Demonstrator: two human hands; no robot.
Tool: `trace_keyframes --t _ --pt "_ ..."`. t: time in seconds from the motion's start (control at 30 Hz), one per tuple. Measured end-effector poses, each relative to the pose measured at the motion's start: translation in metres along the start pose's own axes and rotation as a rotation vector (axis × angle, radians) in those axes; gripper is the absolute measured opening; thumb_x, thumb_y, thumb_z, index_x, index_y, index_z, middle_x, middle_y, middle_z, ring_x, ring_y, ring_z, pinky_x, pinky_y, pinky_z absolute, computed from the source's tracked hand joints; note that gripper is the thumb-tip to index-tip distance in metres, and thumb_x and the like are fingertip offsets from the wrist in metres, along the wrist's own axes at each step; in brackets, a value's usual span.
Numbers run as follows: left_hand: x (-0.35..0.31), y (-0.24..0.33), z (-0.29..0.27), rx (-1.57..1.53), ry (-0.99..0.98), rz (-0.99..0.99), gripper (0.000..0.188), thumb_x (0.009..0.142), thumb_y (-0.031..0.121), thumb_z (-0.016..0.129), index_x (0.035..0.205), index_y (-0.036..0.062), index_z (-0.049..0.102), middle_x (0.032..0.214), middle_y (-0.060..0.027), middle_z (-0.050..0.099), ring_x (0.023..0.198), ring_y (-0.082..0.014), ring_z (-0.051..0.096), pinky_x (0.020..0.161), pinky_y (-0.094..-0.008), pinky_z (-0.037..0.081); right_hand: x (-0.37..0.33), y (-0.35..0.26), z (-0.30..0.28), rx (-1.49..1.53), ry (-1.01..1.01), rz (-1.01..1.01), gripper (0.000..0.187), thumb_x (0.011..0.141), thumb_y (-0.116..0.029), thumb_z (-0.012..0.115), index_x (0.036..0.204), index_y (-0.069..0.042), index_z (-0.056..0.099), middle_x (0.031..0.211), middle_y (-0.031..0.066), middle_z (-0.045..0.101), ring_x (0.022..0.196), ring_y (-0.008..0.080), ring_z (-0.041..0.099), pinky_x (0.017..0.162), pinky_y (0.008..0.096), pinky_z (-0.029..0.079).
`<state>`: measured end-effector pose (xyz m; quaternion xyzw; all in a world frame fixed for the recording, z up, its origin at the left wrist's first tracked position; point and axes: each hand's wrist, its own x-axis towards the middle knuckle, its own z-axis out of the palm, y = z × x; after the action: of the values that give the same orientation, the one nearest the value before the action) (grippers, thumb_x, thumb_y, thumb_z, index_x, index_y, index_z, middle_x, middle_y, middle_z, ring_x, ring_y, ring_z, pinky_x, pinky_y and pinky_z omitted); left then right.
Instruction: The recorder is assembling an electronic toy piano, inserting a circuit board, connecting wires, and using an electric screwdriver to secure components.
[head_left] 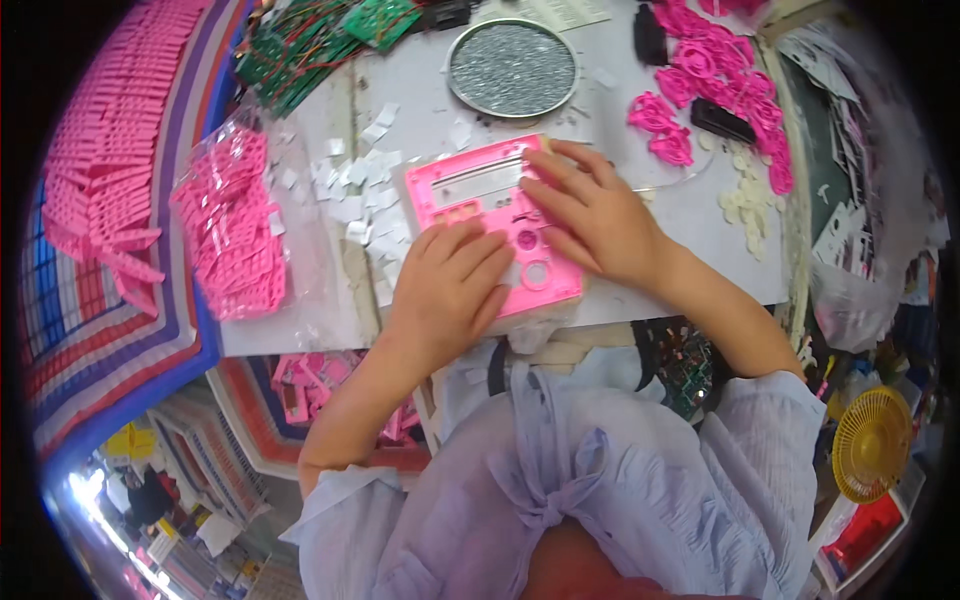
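White tabletop [405, 85] filled the upper middle of our frame, and striped sheeting [120, 365] curved down its left side. At left we had a clear bag of pink grilles [235, 235]; at upper left, green circuit boards [300, 50]; at upper right, bright pink coils [695, 60]. Centrally, our pink panel [497, 213] lay tilted near the tabletop's front edge. Our left hand [450, 275] rested, fingers together, over its lower left; our right hand [610, 215] reached over its upper right, fingers apart. Neither was clenched, but we could not tell whether either gripped. Above the panel stood a round dish [448, 68] of small metal pieces; white paper squares [375, 180] lay left, cream bits [745, 200] right.
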<state>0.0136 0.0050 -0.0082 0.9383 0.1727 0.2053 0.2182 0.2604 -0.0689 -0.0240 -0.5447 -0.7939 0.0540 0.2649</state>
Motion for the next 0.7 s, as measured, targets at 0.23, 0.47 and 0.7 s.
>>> trace_keyframes --t 0.23,0.47,0.7 --pt "0.003 0.008 0.002 0.051 -0.084 -0.006 0.038 0.073 0.008 0.075 0.111 0.0061 0.068 0.12 -0.008 0.067 0.114 -0.0312 0.06 0.1 -0.0467 0.046 -0.006 0.088 -0.064 0.041 0.161 0.641 0.02 0.093 -0.011 0.067 0.109 -0.003 0.073 0.101 0.0085 0.074 0.082 0.0144 0.069 0.076 0.0269 0.054" --pt "0.004 0.004 0.008 -0.005 -0.042 -0.028 0.039 0.072 0.007 0.074 0.11 0.0064 0.067 0.118 -0.0083 0.068 0.113 -0.032 0.059 0.1 -0.0475 0.045 -0.012 0.136 -0.088 -0.284 0.077 0.704 0.023 0.089 -0.012 0.067 0.11 -0.002 0.071 0.092 0.0117 0.074 0.082 0.0209 0.07 0.073 0.0328 0.053" --pt "-0.001 0.006 0.014 -0.051 -0.005 -0.081 0.037 0.074 0.005 0.074 0.11 0.0066 0.066 0.118 -0.0092 0.067 0.114 -0.0333 0.057 0.1 -0.0448 0.043 -0.085 0.101 -0.129 -0.115 -0.059 0.863 0.021 0.084 -0.013 0.069 0.102 -0.002 0.07 0.089 0.0137 0.072 0.078 0.028 0.07 0.071 0.0375 0.053"
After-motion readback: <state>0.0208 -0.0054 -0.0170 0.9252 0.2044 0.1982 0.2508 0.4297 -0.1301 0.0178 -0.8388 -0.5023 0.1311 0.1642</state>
